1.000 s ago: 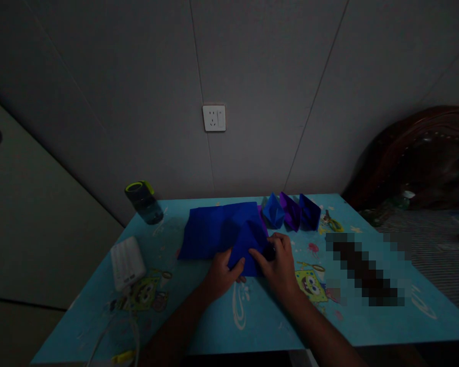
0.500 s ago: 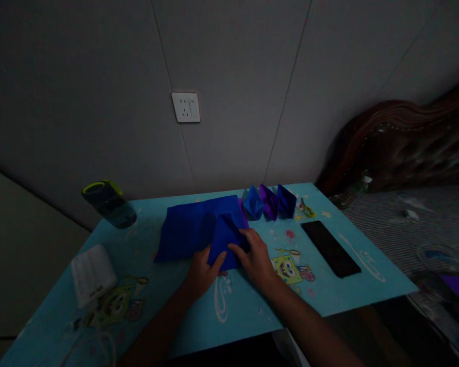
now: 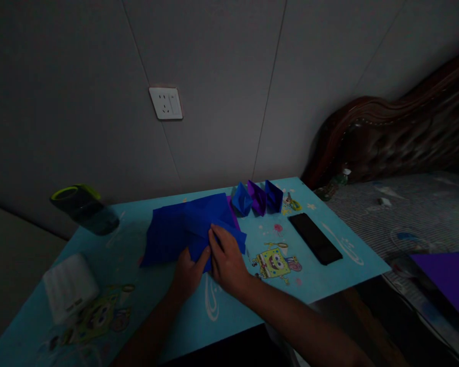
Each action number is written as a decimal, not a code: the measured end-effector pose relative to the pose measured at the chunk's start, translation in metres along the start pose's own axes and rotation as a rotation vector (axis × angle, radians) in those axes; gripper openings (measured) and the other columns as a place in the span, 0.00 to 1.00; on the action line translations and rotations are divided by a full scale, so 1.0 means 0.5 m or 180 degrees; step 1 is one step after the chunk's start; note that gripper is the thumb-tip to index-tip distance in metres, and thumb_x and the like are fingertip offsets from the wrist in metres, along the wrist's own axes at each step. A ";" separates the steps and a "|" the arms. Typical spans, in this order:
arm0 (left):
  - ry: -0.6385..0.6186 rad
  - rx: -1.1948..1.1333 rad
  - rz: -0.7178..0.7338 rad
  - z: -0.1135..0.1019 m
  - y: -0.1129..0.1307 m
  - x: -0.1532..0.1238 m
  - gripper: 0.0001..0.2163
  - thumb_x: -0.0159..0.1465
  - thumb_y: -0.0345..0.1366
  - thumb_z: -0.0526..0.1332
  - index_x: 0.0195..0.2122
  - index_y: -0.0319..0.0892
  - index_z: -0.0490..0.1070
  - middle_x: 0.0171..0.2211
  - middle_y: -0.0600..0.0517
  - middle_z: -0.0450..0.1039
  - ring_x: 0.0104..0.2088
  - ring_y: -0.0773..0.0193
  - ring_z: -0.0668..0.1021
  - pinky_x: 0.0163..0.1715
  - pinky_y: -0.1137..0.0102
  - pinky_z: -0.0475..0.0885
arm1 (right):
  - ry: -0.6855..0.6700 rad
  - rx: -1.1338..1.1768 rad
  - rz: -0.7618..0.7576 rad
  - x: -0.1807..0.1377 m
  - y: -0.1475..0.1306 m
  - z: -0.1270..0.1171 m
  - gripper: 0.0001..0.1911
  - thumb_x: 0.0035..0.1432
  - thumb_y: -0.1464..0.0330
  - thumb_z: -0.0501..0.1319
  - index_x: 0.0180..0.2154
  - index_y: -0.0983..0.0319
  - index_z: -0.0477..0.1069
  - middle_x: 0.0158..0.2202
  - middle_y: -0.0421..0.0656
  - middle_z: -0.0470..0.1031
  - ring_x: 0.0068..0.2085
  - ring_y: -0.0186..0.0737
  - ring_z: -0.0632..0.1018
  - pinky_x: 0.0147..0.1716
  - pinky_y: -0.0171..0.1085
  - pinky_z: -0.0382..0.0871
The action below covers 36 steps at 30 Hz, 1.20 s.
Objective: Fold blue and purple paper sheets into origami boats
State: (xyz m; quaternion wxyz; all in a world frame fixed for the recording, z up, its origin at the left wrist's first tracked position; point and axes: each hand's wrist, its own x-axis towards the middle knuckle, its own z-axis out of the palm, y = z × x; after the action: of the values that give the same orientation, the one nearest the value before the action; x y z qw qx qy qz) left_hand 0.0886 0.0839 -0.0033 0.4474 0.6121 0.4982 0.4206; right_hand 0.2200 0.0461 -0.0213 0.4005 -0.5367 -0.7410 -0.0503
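A folded piece of blue paper (image 3: 229,232) is held between both hands above the table. My left hand (image 3: 189,270) pinches its lower left part, thumb on top. My right hand (image 3: 225,255) is closed on its middle, with the fingers pressed on a fold. Beneath it lies a larger blue sheet (image 3: 164,234), with a purple edge (image 3: 233,211) showing at its right side. Behind the hands, a light blue paper boat (image 3: 242,200), a purple paper boat (image 3: 257,198) and a dark blue paper boat (image 3: 274,196) stand in a row.
On the table (image 3: 233,306), a black phone (image 3: 315,238) lies at right and scissors (image 3: 294,204) behind it. A white power bank (image 3: 69,288) and a dark cup (image 3: 87,211) stand at left. A purple sheet (image 3: 447,278) lies beyond the right edge, near the bed (image 3: 416,204).
The folded blue paper has been turned, and one flap now points right. My right hand has shifted its hold to the paper's middle. The whole view has swung to the right.
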 end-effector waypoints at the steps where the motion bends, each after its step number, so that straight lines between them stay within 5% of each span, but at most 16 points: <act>1: 0.0131 -0.0020 -0.0007 -0.002 -0.003 0.001 0.17 0.55 0.44 0.64 0.42 0.40 0.75 0.45 0.42 0.80 0.49 0.48 0.79 0.54 0.58 0.71 | -0.0070 -0.0030 -0.0133 0.000 -0.003 0.000 0.37 0.60 0.77 0.51 0.69 0.67 0.43 0.65 0.59 0.58 0.67 0.54 0.57 0.61 0.56 0.61; 6: 0.0324 -0.0163 -0.0085 -0.009 -0.014 0.001 0.20 0.55 0.44 0.64 0.45 0.39 0.73 0.48 0.41 0.78 0.52 0.46 0.78 0.57 0.54 0.68 | -0.0304 -0.0185 -0.0375 0.004 -0.009 -0.006 0.37 0.60 0.78 0.50 0.69 0.71 0.42 0.68 0.59 0.53 0.71 0.50 0.47 0.65 0.56 0.54; 18: 0.0759 0.0023 -0.0385 -0.023 -0.015 0.026 0.20 0.58 0.51 0.63 0.40 0.38 0.75 0.44 0.39 0.79 0.49 0.48 0.79 0.54 0.56 0.70 | -0.0971 0.0210 -0.0709 0.014 -0.009 -0.007 0.27 0.65 0.75 0.52 0.65 0.71 0.55 0.67 0.56 0.57 0.69 0.46 0.54 0.65 0.51 0.55; 22: 0.0772 0.0148 -0.0244 -0.028 -0.005 0.028 0.20 0.58 0.53 0.62 0.36 0.38 0.75 0.34 0.42 0.81 0.39 0.49 0.82 0.44 0.59 0.75 | -0.0626 0.0945 -0.0459 0.019 0.012 -0.018 0.23 0.67 0.75 0.49 0.62 0.61 0.61 0.62 0.49 0.67 0.64 0.38 0.65 0.62 0.46 0.62; 26: 0.0313 0.0225 -0.0211 -0.034 0.005 0.019 0.19 0.60 0.53 0.59 0.29 0.41 0.75 0.21 0.48 0.77 0.27 0.52 0.81 0.32 0.63 0.77 | -0.0024 0.1412 0.0147 0.021 0.023 -0.034 0.15 0.68 0.70 0.53 0.53 0.58 0.70 0.46 0.46 0.79 0.49 0.39 0.78 0.50 0.40 0.72; 30: 0.0338 0.0374 0.0190 -0.038 0.000 0.011 0.14 0.55 0.49 0.63 0.29 0.43 0.76 0.28 0.45 0.81 0.39 0.48 0.82 0.42 0.63 0.76 | 0.0266 0.1330 0.0579 0.025 0.030 -0.050 0.08 0.64 0.64 0.61 0.43 0.58 0.74 0.40 0.45 0.75 0.43 0.42 0.76 0.44 0.42 0.72; 36: 0.0527 0.0416 0.0209 -0.038 -0.031 0.009 0.15 0.52 0.48 0.66 0.31 0.41 0.76 0.34 0.41 0.81 0.43 0.44 0.81 0.51 0.56 0.73 | 0.0039 0.1515 0.0843 0.023 0.043 -0.052 0.11 0.61 0.62 0.64 0.44 0.58 0.72 0.38 0.42 0.75 0.40 0.40 0.76 0.40 0.38 0.71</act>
State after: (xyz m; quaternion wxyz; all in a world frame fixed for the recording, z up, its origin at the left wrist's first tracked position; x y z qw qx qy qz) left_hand 0.0676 0.0922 -0.0134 0.3498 0.6191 0.5396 0.4507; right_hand 0.2510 0.0504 -0.0041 0.5230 -0.5193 -0.6529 0.1748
